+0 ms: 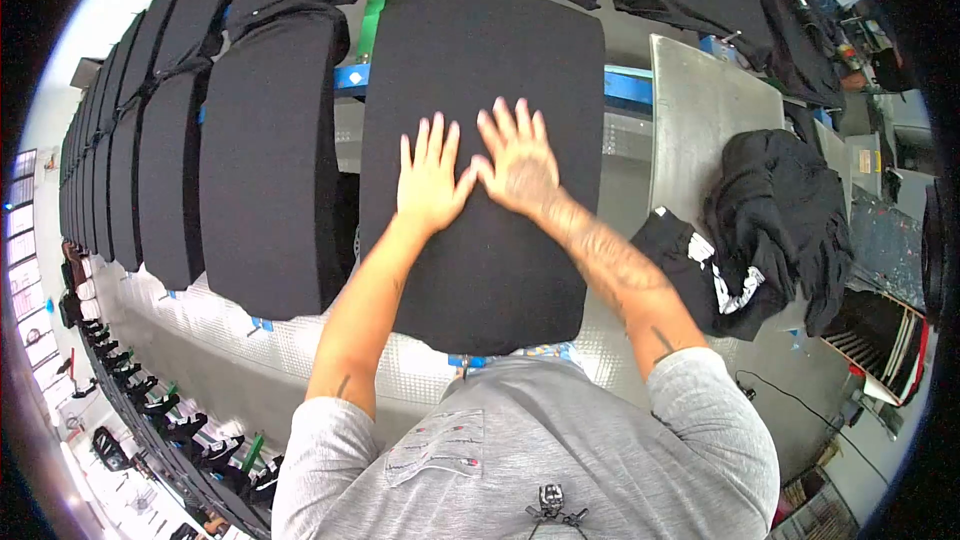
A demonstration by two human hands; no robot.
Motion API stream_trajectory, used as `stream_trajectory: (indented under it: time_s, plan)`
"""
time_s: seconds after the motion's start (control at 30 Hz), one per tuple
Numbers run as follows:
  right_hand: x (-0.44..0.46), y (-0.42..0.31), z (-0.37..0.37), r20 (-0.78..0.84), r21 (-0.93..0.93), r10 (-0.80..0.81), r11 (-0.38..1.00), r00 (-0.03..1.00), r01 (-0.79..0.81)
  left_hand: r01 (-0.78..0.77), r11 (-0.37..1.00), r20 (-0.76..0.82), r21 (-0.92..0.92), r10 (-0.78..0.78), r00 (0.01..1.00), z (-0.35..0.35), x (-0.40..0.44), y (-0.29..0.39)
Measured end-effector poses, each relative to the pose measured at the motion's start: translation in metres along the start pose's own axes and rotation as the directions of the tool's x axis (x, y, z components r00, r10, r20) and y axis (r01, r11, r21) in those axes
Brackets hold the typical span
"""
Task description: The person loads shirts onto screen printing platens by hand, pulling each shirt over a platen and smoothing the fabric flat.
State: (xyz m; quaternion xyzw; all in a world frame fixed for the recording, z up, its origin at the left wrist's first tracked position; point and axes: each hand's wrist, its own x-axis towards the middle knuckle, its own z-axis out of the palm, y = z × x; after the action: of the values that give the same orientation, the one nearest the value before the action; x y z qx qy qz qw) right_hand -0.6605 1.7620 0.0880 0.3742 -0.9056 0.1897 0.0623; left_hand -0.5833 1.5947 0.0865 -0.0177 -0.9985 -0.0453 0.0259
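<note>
In front of me a black T-shirt [480, 270] is stretched smooth over a flat board with rounded corners. My left hand [431, 178] lies flat on the middle of the fabric, fingers pointing away from me. Beside it my right hand [518, 162] also rests flat, fingers spread. The thumbs of both hands meet or nearly meet. Neither hand grips anything. Most of the board is hidden beneath the cloth.
More boards covered in black cloth [265, 160] run in rows to the left. On the right, a bare metal board [700, 110] bears a heap of black garments [780, 210], one with a white print. Blue rails [628, 88] and a green bar [374, 18] show between boards.
</note>
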Motion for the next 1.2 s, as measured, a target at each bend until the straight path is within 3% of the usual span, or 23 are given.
stream_trajectory:
  time_s: [0.13, 0.23, 0.3, 0.37, 0.4, 0.43, 0.47, 0.53, 0.57, 0.63, 0.7, 0.73, 0.77, 0.8, 0.87, 0.93, 0.97, 1.0, 1.03, 1.07, 1.1, 1.13, 1.2]
  plan:
    - [-0.126, -0.076, -0.032, 0.141, 0.146, -0.106, 0.986, 0.984, 0.086, 0.014, 0.997, 0.095, -0.07, -0.008, 0.995, -0.031, -0.152, 0.021]
    - [-0.216, -0.106, -0.057, 0.219, 0.188, -0.204, 0.968, 0.954, 0.164, 0.131, 0.99, 0.126, -0.052, -0.124, 0.984, -0.036, -0.248, 0.021]
    - [-0.281, -0.109, -0.065, 0.266, 0.205, -0.289, 0.949, 0.92, 0.238, 0.184, 0.983, 0.149, 0.0, -0.182, 0.972, -0.032, -0.299, 0.017]
    - [-0.328, -0.106, -0.094, 0.436, 0.183, -0.358, 0.933, 0.825, 0.308, 0.273, 0.96, 0.187, -0.057, -0.259, 0.948, -0.04, -0.331, 0.017]
    - [-0.35, -0.099, -0.094, 0.595, 0.219, -0.342, 0.94, 0.727, 0.263, 0.283, 0.959, 0.175, 0.004, -0.279, 0.944, -0.043, -0.335, 0.019]
    - [-0.402, -0.078, -0.078, 0.727, 0.491, -0.18, 0.811, 0.662, -0.319, 0.316, 0.949, 0.099, -0.008, -0.314, 0.944, -0.045, -0.333, 0.025]
    - [-0.428, -0.068, -0.09, 0.676, 0.386, -0.01, 0.856, 0.737, -0.343, 0.342, 0.94, 0.022, -0.02, -0.342, 0.94, -0.049, -0.328, 0.026]
    - [-0.449, -0.044, -0.109, 0.467, 0.314, 0.253, 0.848, 0.847, -0.427, 0.44, 0.898, 0.118, 0.021, -0.439, 0.891, -0.083, -0.305, 0.039]
    - [-0.455, -0.033, -0.121, 0.355, 0.349, 0.347, 0.812, 0.868, -0.467, 0.394, 0.914, -0.232, -0.101, -0.407, 0.884, -0.075, -0.304, 0.049]
    - [-0.439, -0.012, -0.165, -0.008, 0.339, 0.454, 0.84, 0.891, -0.425, 0.358, 0.904, -0.219, -0.234, -0.408, 0.886, -0.086, -0.295, 0.074]
    - [-0.427, 0.04, -0.184, -0.435, 0.208, 0.444, 0.896, 0.783, -0.392, 0.228, 0.911, -0.292, -0.344, -0.335, 0.896, -0.088, -0.284, 0.111]
    - [-0.419, 0.054, -0.213, -0.5, 0.267, 0.528, 0.848, 0.687, -0.458, 0.148, 0.833, -0.252, -0.533, -0.323, 0.912, -0.085, -0.277, 0.132]
    - [-0.415, 0.079, -0.224, -0.51, 0.143, 0.643, 0.718, 0.571, -0.681, 0.094, 0.796, -0.253, -0.598, -0.299, 0.92, -0.079, -0.271, 0.157]
    - [-0.413, 0.1, -0.239, -0.613, 0.166, 0.633, 0.689, 0.473, -0.706, 0.042, 0.752, -0.257, -0.658, -0.277, 0.926, -0.074, -0.266, 0.185]
    - [-0.411, 0.149, -0.247, -0.638, 0.267, 0.761, 0.361, 0.117, -0.893, 0.018, 0.663, -0.141, -0.749, -0.185, 0.972, -0.075, -0.253, 0.247]
    - [-0.421, 0.21, -0.225, -0.299, 0.408, 0.941, 0.277, 0.159, -0.87, -0.008, 0.573, -0.077, -0.819, -0.097, 0.992, -0.077, -0.238, 0.307]
    - [-0.411, 0.195, -0.227, -0.259, 0.397, 0.933, 0.338, 0.249, -0.853, 0.056, 0.524, 0.042, -0.85, -0.037, 0.998, -0.064, -0.23, 0.326]
    - [-0.405, 0.173, -0.23, -0.221, 0.354, 0.832, 0.555, 0.509, -0.753, 0.043, 0.398, 0.024, -0.917, -0.052, 0.998, -0.054, -0.217, 0.344]
    - [-0.4, 0.143, -0.232, -0.047, 0.12, 0.481, 0.873, 0.876, -0.473, 0.032, 0.263, 0.014, -0.964, -0.067, 0.998, -0.046, -0.205, 0.363]
    - [-0.403, 0.089, -0.26, 0.087, 0.294, 0.315, 0.898, 0.945, -0.327, 0.022, 0.123, 0.012, -0.992, -0.083, 0.997, -0.041, -0.193, 0.384]
    - [-0.419, 0.062, -0.25, 0.099, 0.496, 0.148, 0.85, 0.984, -0.178, 0.206, -0.023, 0.207, -0.978, -0.175, 0.963, -0.056, -0.184, 0.403]
    - [-0.434, 0.041, -0.265, 0.254, 0.573, 0.028, 0.801, 0.967, -0.174, 0.256, -0.296, 0.325, -0.92, -0.213, 0.922, -0.062, -0.176, 0.417]
    - [-0.467, 0.048, -0.257, 0.07, 0.696, -0.184, 0.713, 0.98, 0.084, 0.347, -0.324, 0.426, -0.88, -0.214, 0.879, -0.074, -0.172, 0.445]
